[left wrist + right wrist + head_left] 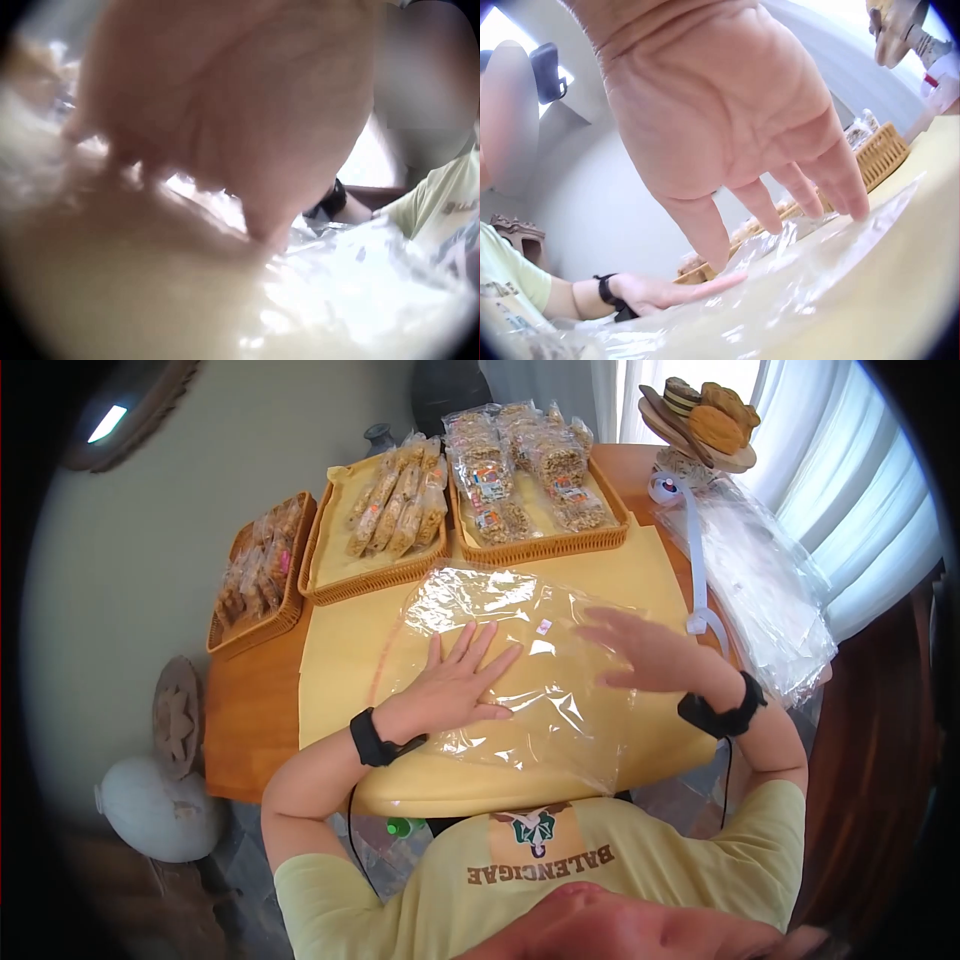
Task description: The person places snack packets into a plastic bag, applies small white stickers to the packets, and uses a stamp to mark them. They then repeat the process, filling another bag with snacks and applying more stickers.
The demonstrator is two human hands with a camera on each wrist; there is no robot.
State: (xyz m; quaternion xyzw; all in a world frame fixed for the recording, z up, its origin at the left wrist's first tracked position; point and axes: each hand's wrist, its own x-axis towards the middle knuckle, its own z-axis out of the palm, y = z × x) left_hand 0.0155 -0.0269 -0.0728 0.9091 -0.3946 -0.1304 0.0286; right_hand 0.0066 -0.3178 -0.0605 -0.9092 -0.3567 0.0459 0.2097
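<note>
A large clear plastic bag (540, 735) lies spread out over the yellow cloth (660, 745), bright with glare and wrinkled. Near its middle shows a small pinkish-white sticker (543, 627). My left hand (450, 685) rests palm down on the bag's left half, fingers straight and spread. Over its right side is my right hand (645, 650), slightly blurred in the head view, fingers extended. In the right wrist view that hand (727, 112) holds nothing, its fingertips close over the film. The left palm (225, 97) fills much of the left wrist view, fingertips down at the film.
Three wicker baskets, a small one (300, 585), a middle one (375, 580) and a right one (550, 547), hold packaged snacks behind the bag. On the right lie stacked clear bags (770, 590) and a white label strip (694, 550). A stand (735, 458) bears bread-like pieces.
</note>
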